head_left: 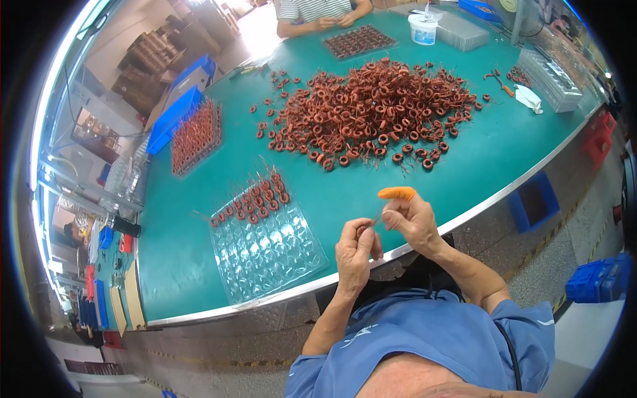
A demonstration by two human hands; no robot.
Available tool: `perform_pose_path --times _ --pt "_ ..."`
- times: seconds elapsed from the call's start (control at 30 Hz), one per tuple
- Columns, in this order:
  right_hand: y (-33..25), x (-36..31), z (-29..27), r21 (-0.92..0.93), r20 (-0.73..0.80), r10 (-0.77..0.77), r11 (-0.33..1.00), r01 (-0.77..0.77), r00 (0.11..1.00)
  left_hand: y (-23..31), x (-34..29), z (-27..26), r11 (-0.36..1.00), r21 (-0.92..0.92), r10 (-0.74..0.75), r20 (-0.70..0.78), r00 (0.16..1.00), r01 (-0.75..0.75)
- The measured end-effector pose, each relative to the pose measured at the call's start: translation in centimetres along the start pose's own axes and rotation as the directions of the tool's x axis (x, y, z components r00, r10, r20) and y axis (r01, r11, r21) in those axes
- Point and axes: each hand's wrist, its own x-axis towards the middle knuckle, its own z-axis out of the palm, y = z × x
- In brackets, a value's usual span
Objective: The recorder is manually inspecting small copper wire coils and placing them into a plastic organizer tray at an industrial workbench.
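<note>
Near the front edge of the table, my left hand is closed around a small toroid coil, a ring wound with reddish-brown wire. Most of the coil is hidden by the fingers. A thin wire lead rises from it toward my right hand, just to the right. That hand wears an orange finger cot on its outstretched index finger, and the thumb stands apart below it. To the left of my hands lies a clear plastic tray with round pockets. Several coils stand in its far rows, leads up.
A big heap of coils covers the middle of the green table. A filled tray stands at left beside a blue bin. Across the table, a person sits behind another full tray. A white tub stands at the back.
</note>
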Motion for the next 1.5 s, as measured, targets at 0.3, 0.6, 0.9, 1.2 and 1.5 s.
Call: perform_pose_path --times 0.3,0.6,0.9,1.2,1.5 --pt "0.3 0.5 -0.5 -0.080 -0.016 0.117 0.990 -0.118 0.993 0.6 2.2 0.1 0.907 0.415 0.116 -0.080 0.990 -0.073" --pt "-0.2 0.1 -0.6 0.061 0.056 0.259 0.963 -0.263 0.964 0.5 2.9 -0.4 0.693 0.665 0.262 0.127 0.957 -0.278" --pt "-0.1 0.9 -2.2 0.152 0.248 0.415 0.876 -0.458 0.875 5.2 3.7 -2.2 0.736 0.645 -0.157 0.460 0.874 -0.207" --pt "-1.4 -0.7 -0.6 -0.283 -0.004 0.074 0.956 -0.073 0.997 2.0 2.1 -2.0 0.800 0.542 0.086 0.320 0.944 -0.256" --pt "-1.0 1.0 0.0 0.044 0.165 0.355 0.930 -0.366 0.920 -0.7 0.0 -1.2 0.959 -0.285 0.036 0.141 0.989 0.006"
